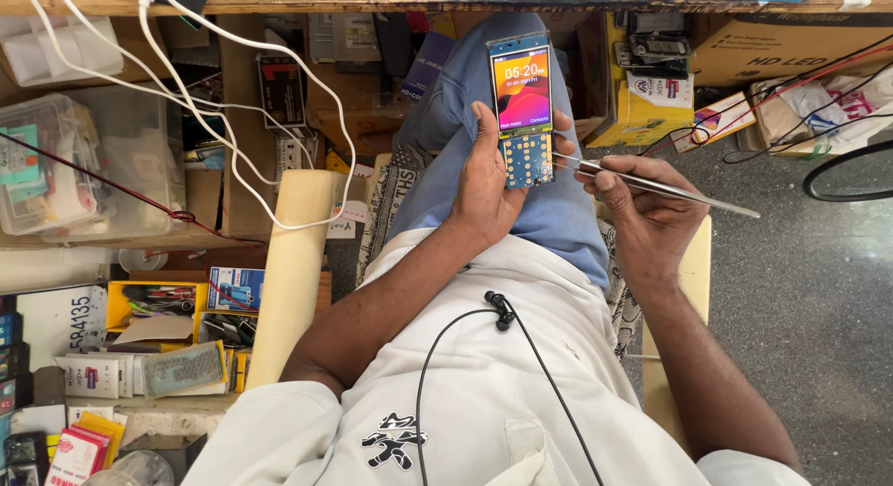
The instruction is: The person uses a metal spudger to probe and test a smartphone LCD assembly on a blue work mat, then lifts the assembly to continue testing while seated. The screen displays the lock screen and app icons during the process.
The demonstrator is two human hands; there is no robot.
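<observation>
Left hand (486,179) has its fingers clamped on a lit phone (524,109); right hand (642,212) fingers pinch tweezers (651,186), tips touching its keypad's right edge

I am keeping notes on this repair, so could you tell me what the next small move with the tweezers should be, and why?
Probably ease the tweezers tip a little further left onto the bare keypad board. The right hand holds their tip at the board's right edge, while the left hand steadies the small phone, whose screen is lit.
</observation>
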